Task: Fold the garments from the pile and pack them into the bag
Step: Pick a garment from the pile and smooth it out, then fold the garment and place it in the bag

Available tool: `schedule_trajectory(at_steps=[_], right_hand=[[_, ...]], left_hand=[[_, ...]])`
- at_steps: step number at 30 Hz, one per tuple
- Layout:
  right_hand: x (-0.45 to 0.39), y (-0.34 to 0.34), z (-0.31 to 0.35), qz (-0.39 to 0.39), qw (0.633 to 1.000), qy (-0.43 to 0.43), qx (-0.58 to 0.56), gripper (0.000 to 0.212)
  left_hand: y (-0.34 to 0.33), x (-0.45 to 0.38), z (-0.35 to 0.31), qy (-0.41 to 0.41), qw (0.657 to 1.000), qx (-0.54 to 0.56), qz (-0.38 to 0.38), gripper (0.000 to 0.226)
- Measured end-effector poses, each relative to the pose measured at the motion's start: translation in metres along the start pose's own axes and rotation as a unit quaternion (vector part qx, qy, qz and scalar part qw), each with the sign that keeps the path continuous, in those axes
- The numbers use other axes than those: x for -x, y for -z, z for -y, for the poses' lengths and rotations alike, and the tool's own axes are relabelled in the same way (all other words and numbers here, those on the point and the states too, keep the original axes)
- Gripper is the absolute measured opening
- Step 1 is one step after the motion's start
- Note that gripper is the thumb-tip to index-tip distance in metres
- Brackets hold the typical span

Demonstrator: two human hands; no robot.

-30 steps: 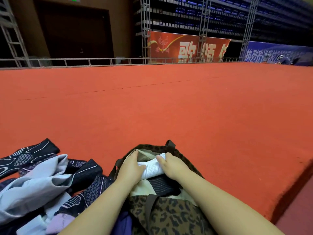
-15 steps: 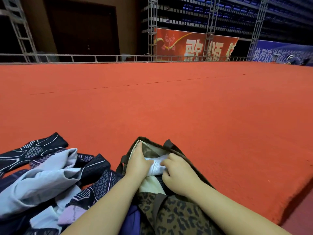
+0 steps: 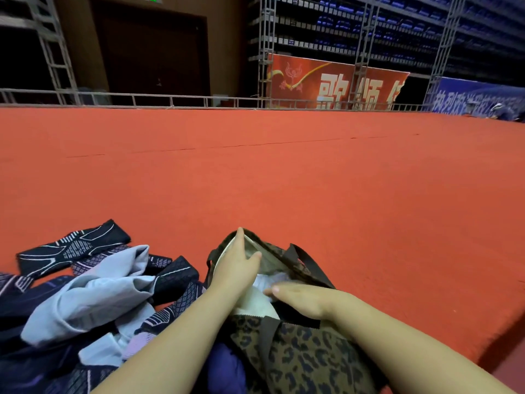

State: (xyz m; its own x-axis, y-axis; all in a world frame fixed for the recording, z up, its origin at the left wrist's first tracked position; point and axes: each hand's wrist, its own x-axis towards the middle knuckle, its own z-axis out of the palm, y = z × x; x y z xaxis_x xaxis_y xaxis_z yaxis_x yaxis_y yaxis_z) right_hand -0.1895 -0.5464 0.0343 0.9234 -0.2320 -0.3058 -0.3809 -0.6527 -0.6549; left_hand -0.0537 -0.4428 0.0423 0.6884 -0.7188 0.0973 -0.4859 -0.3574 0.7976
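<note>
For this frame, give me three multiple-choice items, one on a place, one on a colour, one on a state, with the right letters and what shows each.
1. Where does the pile of garments lie relative to the leopard-print bag?
A. To its left
B. To its right
C. Inside it

2. What colour is the carpet under everything?
A. Blue
B. Orange-red
C. Grey

3. What is the state of the bag's mouth?
A. Zipped shut
B. Held open, with a white garment inside
C. Folded flat under the pile

Answers:
1. A, the dark patterned and pale blue clothes are heaped on the left, the bag sits at centre.
2. B, the floor is orange-red right up to the far railing.
3. B, the left hand lies along the bag's far rim, the right hand reaches across the opening, and white cloth shows between them.
</note>
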Motion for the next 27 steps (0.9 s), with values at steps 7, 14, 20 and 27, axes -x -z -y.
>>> schedule_trajectory(at_steps=[7,14,20,27], right_hand=[[-0.003,-0.009,0.014,-0.047,0.995,-0.075,-0.053,0.054],[0.037,0.000,0.062,-0.120,0.984,-0.044,-0.124,0.048],[0.059,-0.049,0.134,-0.122,0.984,0.078,-0.102,0.033],[0.036,-0.137,0.159,-0.114,0.989,0.091,-0.040,0.018]], left_hand=[[0.019,0.024,-0.010,-0.016,0.996,-0.032,0.076,0.054],[0.083,0.079,0.023,-0.008,0.995,-0.008,0.101,0.014],[0.135,0.160,0.058,0.023,0.990,0.109,0.086,0.008],[0.167,0.233,0.113,0.087,0.987,0.134,0.034,0.025]])
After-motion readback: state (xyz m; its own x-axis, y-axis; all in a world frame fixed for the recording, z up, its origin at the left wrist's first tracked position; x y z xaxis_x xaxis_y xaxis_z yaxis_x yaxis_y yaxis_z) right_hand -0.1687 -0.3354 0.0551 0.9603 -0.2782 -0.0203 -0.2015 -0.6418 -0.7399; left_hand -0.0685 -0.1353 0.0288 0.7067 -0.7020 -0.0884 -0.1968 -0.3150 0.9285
